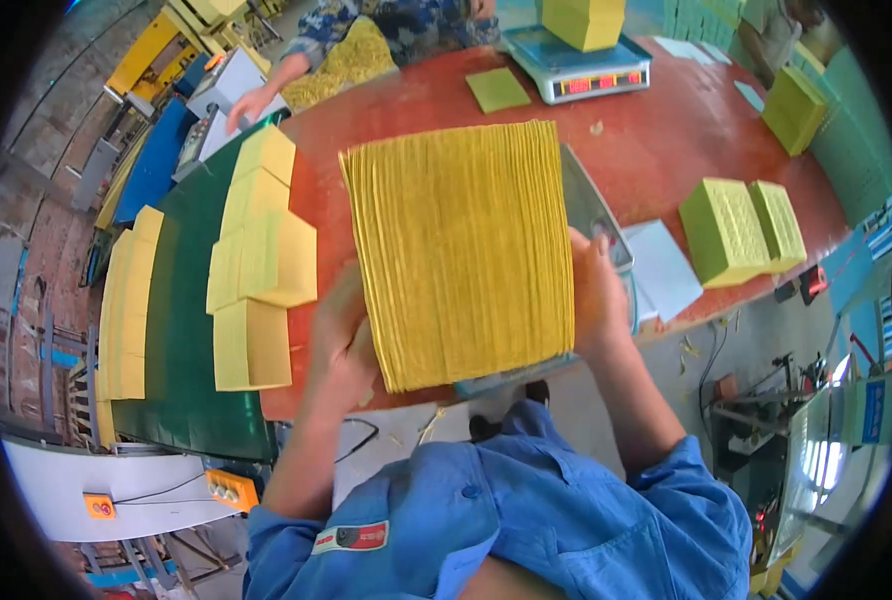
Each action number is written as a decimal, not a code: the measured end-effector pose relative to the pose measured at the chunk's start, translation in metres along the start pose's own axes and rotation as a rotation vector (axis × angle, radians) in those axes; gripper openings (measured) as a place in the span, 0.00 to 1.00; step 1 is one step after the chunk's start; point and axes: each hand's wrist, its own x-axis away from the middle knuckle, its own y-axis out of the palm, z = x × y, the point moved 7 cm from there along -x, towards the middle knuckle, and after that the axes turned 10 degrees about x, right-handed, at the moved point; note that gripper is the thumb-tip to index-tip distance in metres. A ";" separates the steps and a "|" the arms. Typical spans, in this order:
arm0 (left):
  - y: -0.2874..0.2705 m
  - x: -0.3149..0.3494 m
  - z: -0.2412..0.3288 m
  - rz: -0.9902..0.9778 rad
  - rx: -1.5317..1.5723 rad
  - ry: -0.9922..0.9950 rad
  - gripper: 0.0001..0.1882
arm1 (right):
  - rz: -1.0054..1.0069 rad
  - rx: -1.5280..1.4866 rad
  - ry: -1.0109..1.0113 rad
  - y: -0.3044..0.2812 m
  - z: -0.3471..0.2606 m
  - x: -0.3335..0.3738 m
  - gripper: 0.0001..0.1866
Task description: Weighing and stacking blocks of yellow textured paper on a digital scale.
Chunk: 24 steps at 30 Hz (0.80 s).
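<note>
A thick stack of yellow paper sheets [461, 260] is held up in front of me, its many sheet edges facing up at me. My left hand [341, 335] presses its left side, and my right hand [596, 295] grips the right side; the fingers of both are partly hidden behind the stack. Beneath it, a metal tray [588, 195] with a light-blue base shows past the right edge, mostly covered. Left of my left hand, a row of yellow paper stacks [256, 345] stands along the edge of a green belt [178, 345].
The red tabletop [406, 105] carries a digital scale [576, 75] with a yellow stack [583, 22] on it, and a loose yellow sheet [498, 90]. At right lie white sheets [663, 268] and yellow-green stacks [724, 232]. Across the table, a person's hand [251, 105] reaches near a control box [228, 82].
</note>
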 end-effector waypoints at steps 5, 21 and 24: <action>0.090 -0.049 -0.128 0.222 1.329 -0.437 0.21 | 0.157 1.347 -0.641 0.032 -0.099 -0.043 0.15; 0.054 0.027 -0.069 0.770 0.363 -0.062 0.22 | -0.085 1.852 -0.564 0.027 -0.024 -0.084 0.09; 0.075 0.025 -0.022 0.684 0.336 0.098 0.20 | 0.059 1.606 -0.685 0.005 -0.055 -0.055 0.13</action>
